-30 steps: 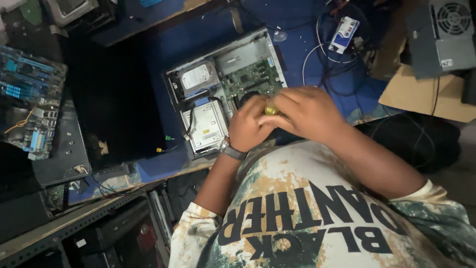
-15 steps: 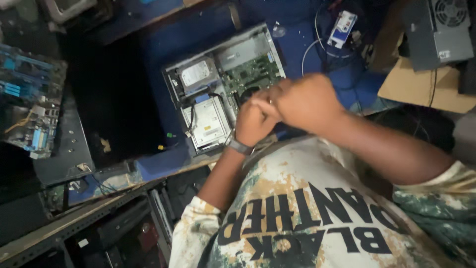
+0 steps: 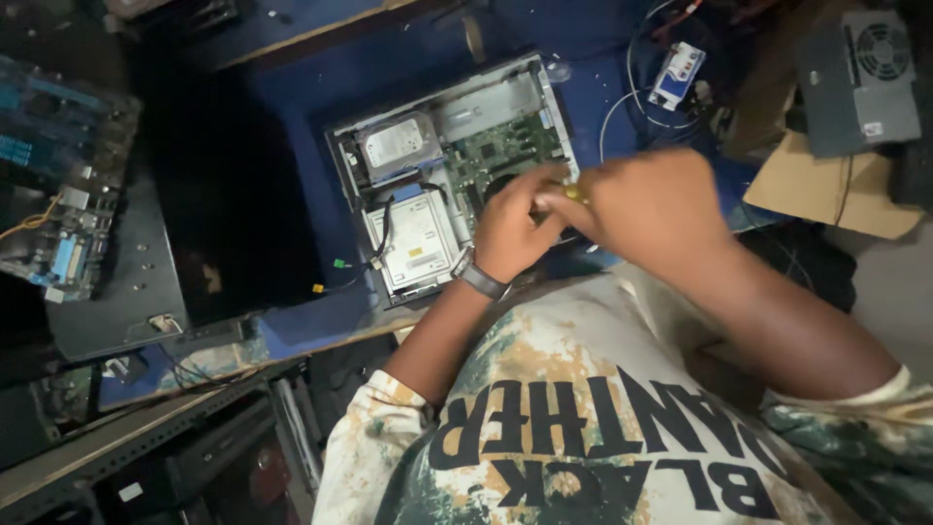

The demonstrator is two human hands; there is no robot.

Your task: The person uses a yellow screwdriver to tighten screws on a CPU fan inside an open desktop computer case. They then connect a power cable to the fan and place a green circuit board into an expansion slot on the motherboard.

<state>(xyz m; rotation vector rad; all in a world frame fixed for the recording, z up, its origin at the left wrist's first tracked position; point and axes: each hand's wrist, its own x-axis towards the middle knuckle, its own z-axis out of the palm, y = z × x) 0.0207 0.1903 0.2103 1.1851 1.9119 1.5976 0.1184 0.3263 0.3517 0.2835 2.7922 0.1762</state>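
Observation:
An open desktop computer case (image 3: 442,107) lies on a blue table top, showing a silver hard drive (image 3: 397,144), a white-labelled drive (image 3: 416,238) and a green motherboard (image 3: 505,151). Both my hands meet over the motherboard's near right part. My right hand (image 3: 656,209) is closed around a small yellow-handled tool (image 3: 575,193), of which only a sliver shows. My left hand (image 3: 515,228), with a watch on its wrist (image 3: 479,277), pinches the same tool from the left. The tool's tip is hidden.
A loose blue circuit board (image 3: 58,175) lies at the far left. A grey power supply (image 3: 860,78) rests on cardboard (image 3: 826,190) at the right. Cables and a small white-and-blue device (image 3: 677,75) lie behind the case. A dark panel (image 3: 224,185) sits left of the case.
My hands have lifted a little and shifted right over the motherboard, the right hand now covering more of the tool. The case has not moved.

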